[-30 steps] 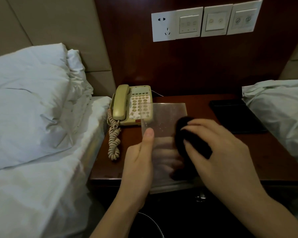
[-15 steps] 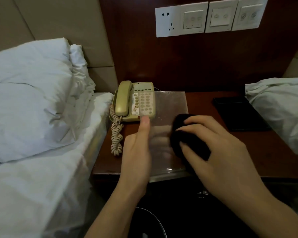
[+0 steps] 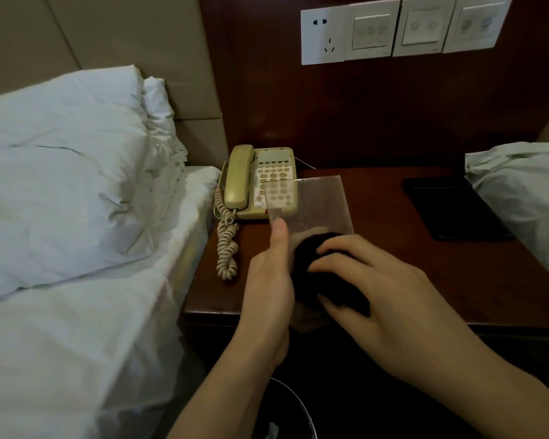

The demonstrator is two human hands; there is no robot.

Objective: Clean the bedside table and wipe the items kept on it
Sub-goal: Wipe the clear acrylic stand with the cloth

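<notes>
Two hands meet at the centre of the frame over the front edge of the bedside table (image 3: 393, 280). The left hand (image 3: 268, 286) pinches a clear plastic sheet (image 3: 317, 201) by its left edge, thumb laid along the front, holding it up tilted above the wood. The right hand (image 3: 371, 280) curls its fingers round a dark cloth (image 3: 311, 258) and presses it against the sheet's lower part. Just behind, partly seen through the sheet, sits a beige telephone (image 3: 244, 182) with its coiled cord (image 3: 227, 248) trailing forward. A black flat pad (image 3: 450, 207) lies at the table's right, near a white pillow (image 3: 61, 172) across on the left bed.
</notes>
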